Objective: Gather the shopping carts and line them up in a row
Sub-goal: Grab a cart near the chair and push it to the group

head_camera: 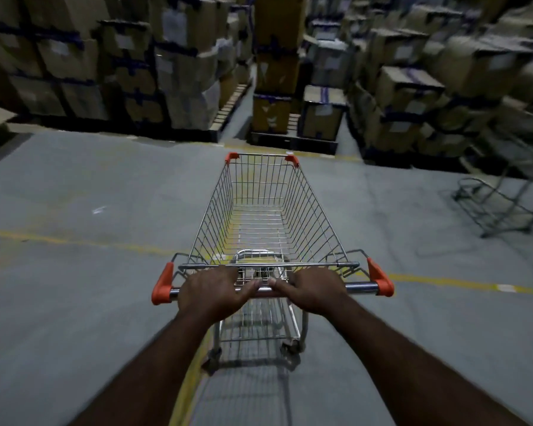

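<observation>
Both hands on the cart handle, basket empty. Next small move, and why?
Probably swing the cart right. The left hand and right hand both grip the handle, so it can be steered; a second cart stands at the right edge, blurred, while stacked boxes block straight ahead. Lining up beside it likely starts the row.

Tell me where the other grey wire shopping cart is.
Head view, far right: the grey wire cart sits before the stacked cardboard boxes, right of the orange-cornered cart.
</observation>
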`<state>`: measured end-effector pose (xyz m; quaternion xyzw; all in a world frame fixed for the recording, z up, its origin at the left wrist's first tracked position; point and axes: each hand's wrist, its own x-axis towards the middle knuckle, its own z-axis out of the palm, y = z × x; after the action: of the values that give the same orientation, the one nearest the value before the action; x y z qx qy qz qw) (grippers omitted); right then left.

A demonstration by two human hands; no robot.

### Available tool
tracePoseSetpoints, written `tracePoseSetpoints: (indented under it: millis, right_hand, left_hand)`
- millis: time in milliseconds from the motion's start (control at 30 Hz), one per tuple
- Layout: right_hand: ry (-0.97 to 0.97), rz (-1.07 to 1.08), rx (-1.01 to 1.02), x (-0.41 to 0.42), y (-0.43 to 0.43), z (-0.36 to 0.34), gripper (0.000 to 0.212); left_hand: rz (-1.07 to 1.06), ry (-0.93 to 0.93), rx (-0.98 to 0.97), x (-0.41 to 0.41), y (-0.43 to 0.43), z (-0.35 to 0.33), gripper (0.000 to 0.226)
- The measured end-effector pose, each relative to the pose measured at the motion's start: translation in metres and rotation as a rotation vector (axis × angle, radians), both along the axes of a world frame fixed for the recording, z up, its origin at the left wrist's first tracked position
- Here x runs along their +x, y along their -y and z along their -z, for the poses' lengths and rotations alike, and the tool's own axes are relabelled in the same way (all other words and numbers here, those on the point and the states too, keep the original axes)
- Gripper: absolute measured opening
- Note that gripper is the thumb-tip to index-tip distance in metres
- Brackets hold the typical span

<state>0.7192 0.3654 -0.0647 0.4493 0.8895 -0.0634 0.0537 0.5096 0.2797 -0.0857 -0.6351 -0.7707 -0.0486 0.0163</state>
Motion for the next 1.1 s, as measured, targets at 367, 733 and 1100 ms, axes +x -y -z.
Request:
tracePoseSetpoints:
  millis: [367,733,1100]
  right_hand:
    - [-0.035,0.328,0.019,0.095,0.014,0.006,0.099]
    - [-0.020,0.498,0.045,0.205,-0.023,0.009,0.097]
    - [-0.037,0.563,0.090,0.318,-0.101,0.009,0.081]
  left_hand:
    - [0.339,0.021,-0.035,0.077,-0.057,0.001,0.098]
    - [0.527,0.014,-0.078,0.187,-0.132,0.001,0.103]
    - [0.552,-0.003,-0.139,0.305,-0.223,-0.008,0.099]
